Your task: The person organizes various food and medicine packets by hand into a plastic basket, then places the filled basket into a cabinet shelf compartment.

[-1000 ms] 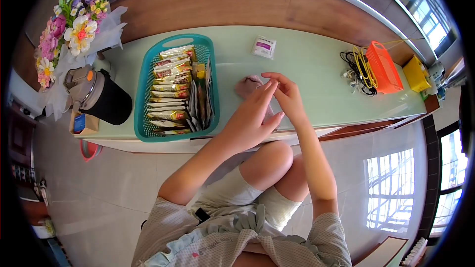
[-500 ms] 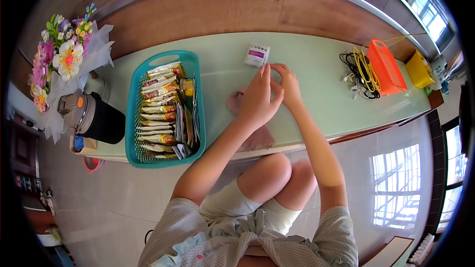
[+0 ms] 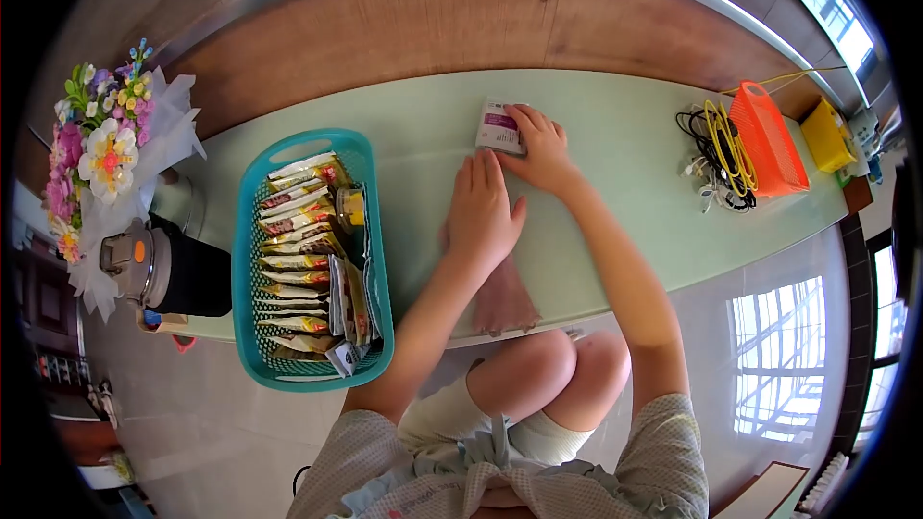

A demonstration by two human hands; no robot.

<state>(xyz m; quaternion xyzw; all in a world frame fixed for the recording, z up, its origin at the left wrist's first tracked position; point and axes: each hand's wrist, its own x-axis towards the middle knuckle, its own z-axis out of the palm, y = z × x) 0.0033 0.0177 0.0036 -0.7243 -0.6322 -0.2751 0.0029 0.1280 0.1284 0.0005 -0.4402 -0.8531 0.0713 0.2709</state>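
A small white packet with a purple label (image 3: 500, 127) lies on the pale green tabletop. My right hand (image 3: 541, 149) is at its right edge, fingers bent and touching it; whether it grips the packet is hard to tell. My left hand (image 3: 485, 213) is just below the packet, palm down, its fingers extended and the thumb apart, with nothing visible in it. Under and beside that hand lies a dusky pink cloth (image 3: 504, 300), partly hidden, reaching the table's front edge.
On the left stands a teal basket (image 3: 385, 259) of upright snack packets, beside a black tumbler (image 3: 197, 274) and a flower bouquet (image 3: 108, 159). At the right are coiled cables (image 3: 728, 154), an orange basket (image 3: 769, 144) and a yellow box (image 3: 827, 137).
Both hands were close together over the cloth and have moved apart. My right hand has reached the white packet. The view has shifted, so the teal basket appears lower and further left.
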